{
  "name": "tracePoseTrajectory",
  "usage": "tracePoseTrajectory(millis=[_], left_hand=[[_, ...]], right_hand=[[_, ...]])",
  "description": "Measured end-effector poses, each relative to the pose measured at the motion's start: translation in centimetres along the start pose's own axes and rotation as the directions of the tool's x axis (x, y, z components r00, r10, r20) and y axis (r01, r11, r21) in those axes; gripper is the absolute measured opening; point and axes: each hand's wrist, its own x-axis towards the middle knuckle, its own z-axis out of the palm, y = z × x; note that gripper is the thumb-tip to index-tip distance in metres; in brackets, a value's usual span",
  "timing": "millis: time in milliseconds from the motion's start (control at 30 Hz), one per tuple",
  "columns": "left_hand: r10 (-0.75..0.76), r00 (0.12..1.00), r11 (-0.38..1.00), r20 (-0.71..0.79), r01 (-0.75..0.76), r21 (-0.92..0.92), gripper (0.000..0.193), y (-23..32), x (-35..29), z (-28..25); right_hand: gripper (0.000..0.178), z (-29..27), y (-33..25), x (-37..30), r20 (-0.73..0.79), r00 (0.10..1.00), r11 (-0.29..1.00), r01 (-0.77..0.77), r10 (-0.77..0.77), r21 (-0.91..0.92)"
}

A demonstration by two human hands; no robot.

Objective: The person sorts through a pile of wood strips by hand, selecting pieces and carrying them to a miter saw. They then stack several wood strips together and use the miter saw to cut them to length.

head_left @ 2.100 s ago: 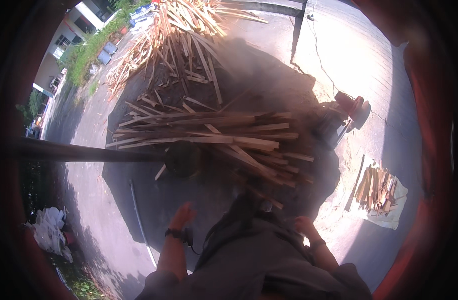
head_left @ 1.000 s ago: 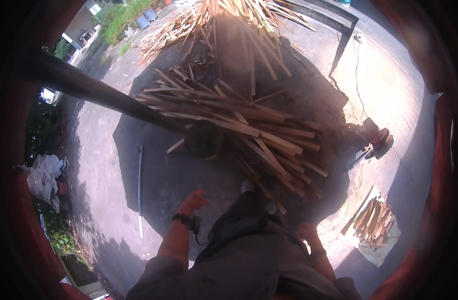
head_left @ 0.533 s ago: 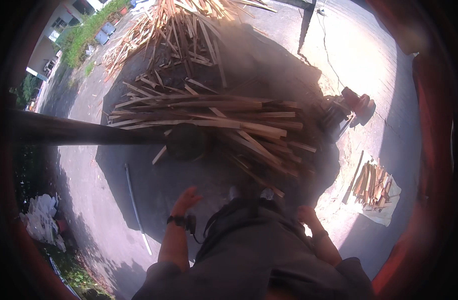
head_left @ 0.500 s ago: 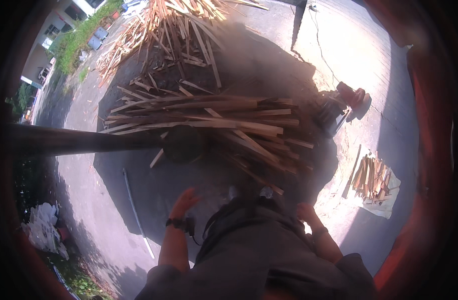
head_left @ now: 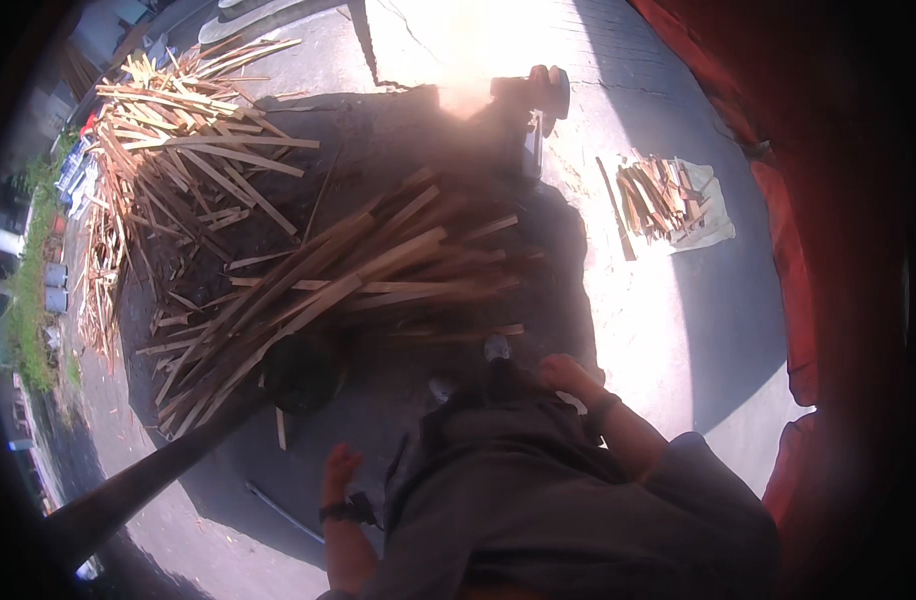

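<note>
My left hand [head_left: 341,468] hangs low beside my body, fingers curled, with nothing visible in it. A dark band circles that wrist, with a small dark box by it. My right hand [head_left: 568,378] is held near my right hip, fingers folded in, and no object shows in it. Both hands are apart from the wood. In front of my feet lies a loose heap of long thin wood strips [head_left: 378,268], fanned out and crossing each other. A dark thick pole [head_left: 168,460] runs in from the lower left, its round end [head_left: 303,372] covering part of the heap.
A larger pile of wood strips [head_left: 178,140] spreads at the far left. Beyond my heap, a machine with wheel-like parts [head_left: 546,95] stands in glare. Short wood pieces [head_left: 663,198] lie on a pale sheet to the right. A thin metal rod [head_left: 286,510] lies near my left hand.
My view has turned to the right, so the heap, machine and sheet sit further left. My left hand's fingers have curled in; the right hand has come forward beside my hip.
</note>
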Motion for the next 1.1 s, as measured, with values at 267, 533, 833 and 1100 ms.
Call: tracePoseTrajectory(millis=[267,533,833,1100], left_hand=[[0.375,0.927,0.923,-0.014,-0.372,0.099,0.049,5.2,6.3,-2.6],[0.378,0.917,0.902,0.126,-0.395,0.172,0.046,9.1,8.4,0.2],[0.453,0.89,0.862,0.058,-0.453,0.226,0.045,14.0,4.4,4.9],[0.374,0.926,0.909,0.054,-0.378,0.176,0.045,18.5,0.2,9.7]], right_hand=[[0.022,1.4,0.8,-4.1,-0.052,0.957,0.912,-0.256,0.286,0.32],[0.028,0.2,2.0,-7.9,-0.156,0.93,0.889,-0.253,0.332,0.383],[0.028,-2.9,9.5,-8.0,0.116,0.878,0.636,-0.422,0.464,0.646],[0.025,-7.5,18.9,-6.4,0.223,0.885,0.454,-0.41,0.409,0.791]])
